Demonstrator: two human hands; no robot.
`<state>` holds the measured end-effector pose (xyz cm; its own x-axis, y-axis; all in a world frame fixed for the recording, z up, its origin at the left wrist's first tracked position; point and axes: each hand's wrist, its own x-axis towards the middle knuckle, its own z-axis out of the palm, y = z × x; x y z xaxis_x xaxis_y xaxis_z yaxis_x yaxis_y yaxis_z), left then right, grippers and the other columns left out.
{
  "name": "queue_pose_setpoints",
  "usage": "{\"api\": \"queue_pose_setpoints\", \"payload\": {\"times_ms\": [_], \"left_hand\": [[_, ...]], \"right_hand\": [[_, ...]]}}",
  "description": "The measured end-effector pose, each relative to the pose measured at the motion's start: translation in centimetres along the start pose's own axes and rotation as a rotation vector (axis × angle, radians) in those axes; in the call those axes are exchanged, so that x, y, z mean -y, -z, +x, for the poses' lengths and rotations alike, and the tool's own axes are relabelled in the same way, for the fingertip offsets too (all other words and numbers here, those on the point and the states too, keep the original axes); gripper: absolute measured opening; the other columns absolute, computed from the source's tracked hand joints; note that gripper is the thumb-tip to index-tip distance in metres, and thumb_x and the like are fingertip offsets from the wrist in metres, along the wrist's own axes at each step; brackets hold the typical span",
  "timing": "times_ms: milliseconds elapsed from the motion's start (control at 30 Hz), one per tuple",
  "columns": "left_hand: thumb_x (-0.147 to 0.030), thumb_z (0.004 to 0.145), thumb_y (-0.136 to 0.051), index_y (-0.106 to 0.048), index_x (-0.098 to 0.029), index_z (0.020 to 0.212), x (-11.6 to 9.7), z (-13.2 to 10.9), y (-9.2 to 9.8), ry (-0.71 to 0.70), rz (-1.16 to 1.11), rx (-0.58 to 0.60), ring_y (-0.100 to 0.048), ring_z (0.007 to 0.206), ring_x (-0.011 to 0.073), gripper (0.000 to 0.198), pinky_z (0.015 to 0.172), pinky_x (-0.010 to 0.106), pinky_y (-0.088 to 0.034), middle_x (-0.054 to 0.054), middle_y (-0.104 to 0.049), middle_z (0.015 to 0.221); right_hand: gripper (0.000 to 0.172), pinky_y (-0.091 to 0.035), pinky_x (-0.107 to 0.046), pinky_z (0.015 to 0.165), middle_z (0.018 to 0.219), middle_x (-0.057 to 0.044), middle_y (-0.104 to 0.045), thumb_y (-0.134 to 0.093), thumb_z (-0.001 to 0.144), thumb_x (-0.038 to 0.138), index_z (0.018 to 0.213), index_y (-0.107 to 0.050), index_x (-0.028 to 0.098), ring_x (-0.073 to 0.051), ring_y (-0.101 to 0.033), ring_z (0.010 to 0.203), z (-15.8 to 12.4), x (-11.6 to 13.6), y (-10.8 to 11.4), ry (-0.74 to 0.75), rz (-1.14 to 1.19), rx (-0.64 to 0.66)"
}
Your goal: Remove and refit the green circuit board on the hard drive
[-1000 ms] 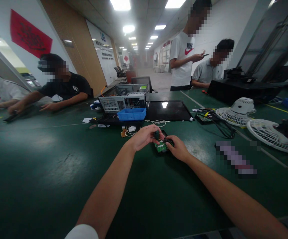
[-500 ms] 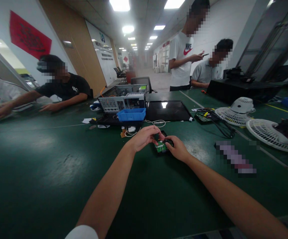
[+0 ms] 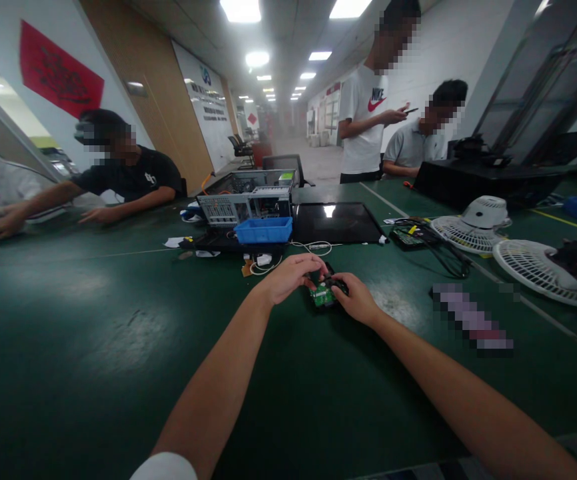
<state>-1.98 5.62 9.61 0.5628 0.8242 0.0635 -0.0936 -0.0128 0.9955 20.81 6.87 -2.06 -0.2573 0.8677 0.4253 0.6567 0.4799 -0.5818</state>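
On the green table, between my hands, is a small opened black device with a green circuit board [image 3: 322,296] in it. My right hand [image 3: 357,298] is closed on the device's right side, thumb and fingers at its black casing. Arched over the board's upper left side, my left hand [image 3: 293,275] has its thumb and fingers bent toward each other. Its fingertips are at the device, and a small dark part there is too small to name. The fingers partly hide the far end of the device.
Beyond my hands are a blue bin [image 3: 264,231], an open computer case [image 3: 246,200], a flat black screen panel [image 3: 337,223] and loose white cables. To the right lie a blurred-out flat object [image 3: 471,316], black cables and fan parts [image 3: 543,270]. Several people are around the table.
The fingers of my left hand have shifted slightly over the board, and the dark piece between them shows less. My right hand stays in place on the device.
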Motion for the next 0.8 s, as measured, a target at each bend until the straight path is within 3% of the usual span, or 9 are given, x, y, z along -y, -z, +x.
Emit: {"api": "queue_pose_setpoints", "payload": {"times_ms": [567, 800], "left_hand": [[-0.035, 0.09, -0.065, -0.059, -0.017, 0.102, 0.2, 0.02, -0.07, 0.019, -0.092, -0.046, -0.068, 0.095, 0.0235, 0.023, 0.07, 0.031, -0.053, 0.012, -0.071, 0.101], [-0.036, 0.09, -0.065, -0.066, -0.016, 0.1, 0.07, 0.01, -0.03, 0.011, -0.024, -0.045, -0.065, 0.095, 0.0213, 0.023, 0.071, 0.03, -0.053, 0.01, -0.068, 0.103]], "right_hand": [[0.03, -0.048, -0.044, 0.1, 0.121, -0.012, -0.068, -0.057, 0.092, 0.026, 0.12, -0.062, 0.019, -0.026, -0.062, 0.112, 0.01, -0.27, -0.14, -0.006, -0.006, 0.013], [0.029, -0.048, -0.044, 0.102, 0.121, -0.012, -0.067, -0.057, 0.092, 0.027, 0.12, -0.062, 0.019, -0.026, -0.062, 0.113, 0.06, -0.43, -0.19, 0.012, -0.003, 0.013]]}}
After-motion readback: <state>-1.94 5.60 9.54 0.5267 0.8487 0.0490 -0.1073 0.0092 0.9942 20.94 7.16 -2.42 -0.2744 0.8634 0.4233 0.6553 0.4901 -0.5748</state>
